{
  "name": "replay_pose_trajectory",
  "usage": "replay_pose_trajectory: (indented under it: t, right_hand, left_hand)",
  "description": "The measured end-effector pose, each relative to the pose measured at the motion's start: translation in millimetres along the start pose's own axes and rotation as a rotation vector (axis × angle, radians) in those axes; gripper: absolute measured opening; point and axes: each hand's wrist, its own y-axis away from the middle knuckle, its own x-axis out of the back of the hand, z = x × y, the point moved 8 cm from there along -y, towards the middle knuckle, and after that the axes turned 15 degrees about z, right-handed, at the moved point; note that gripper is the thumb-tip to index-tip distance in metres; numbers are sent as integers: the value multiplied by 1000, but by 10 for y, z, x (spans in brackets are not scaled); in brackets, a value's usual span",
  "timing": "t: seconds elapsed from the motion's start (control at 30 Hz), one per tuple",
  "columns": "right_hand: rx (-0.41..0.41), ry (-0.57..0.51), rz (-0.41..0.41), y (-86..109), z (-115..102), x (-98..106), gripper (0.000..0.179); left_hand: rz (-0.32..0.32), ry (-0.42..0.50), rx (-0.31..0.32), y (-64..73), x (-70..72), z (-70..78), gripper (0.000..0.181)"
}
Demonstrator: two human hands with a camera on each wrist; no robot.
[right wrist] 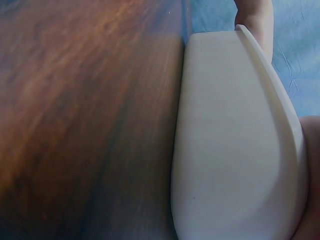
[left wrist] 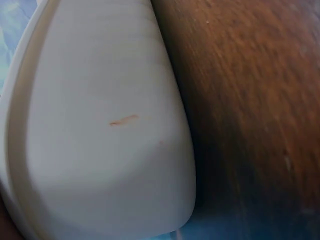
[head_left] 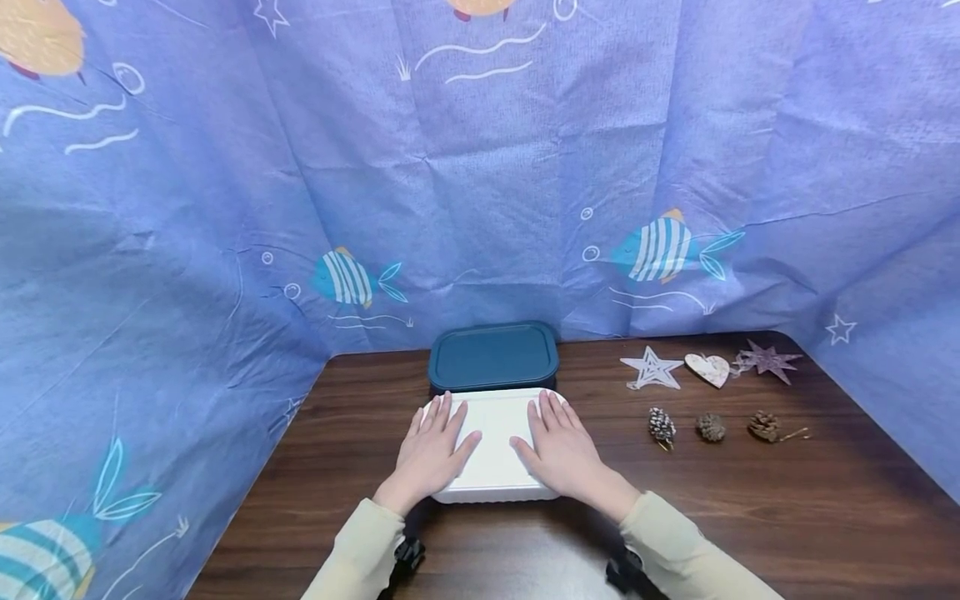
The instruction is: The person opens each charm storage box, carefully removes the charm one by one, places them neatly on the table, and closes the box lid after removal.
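Note:
A white lidded plastic box [head_left: 495,433] stands on the table in front of me, with rounded corners and a raised rim. My left hand [head_left: 431,450] lies flat on the left part of its top, fingers straight and pointing away. On the right part rests my right hand [head_left: 561,446], also with straight fingers and the thumb turned inward. The left wrist view shows the white side wall [left wrist: 110,150] with a small orange-brown mark on it. In the right wrist view the same box's wall [right wrist: 225,135] meets the wooden table.
Directly behind stands a dark blue lidded box [head_left: 493,354]. To the right on the table [head_left: 750,517] are a white star [head_left: 651,367], a heart [head_left: 707,368], a purplish star [head_left: 768,360] and pine cones [head_left: 710,427]. A blue fish-print cloth [head_left: 487,208] hangs behind.

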Motion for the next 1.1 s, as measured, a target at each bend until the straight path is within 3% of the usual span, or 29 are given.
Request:
replay_pose_trajectory:
  t: [1.1]
  right_hand:
    - [4,-12,11,6,-9,16,70]
  left_hand:
    - [-5,-7,6,-4,-17,-2,73]
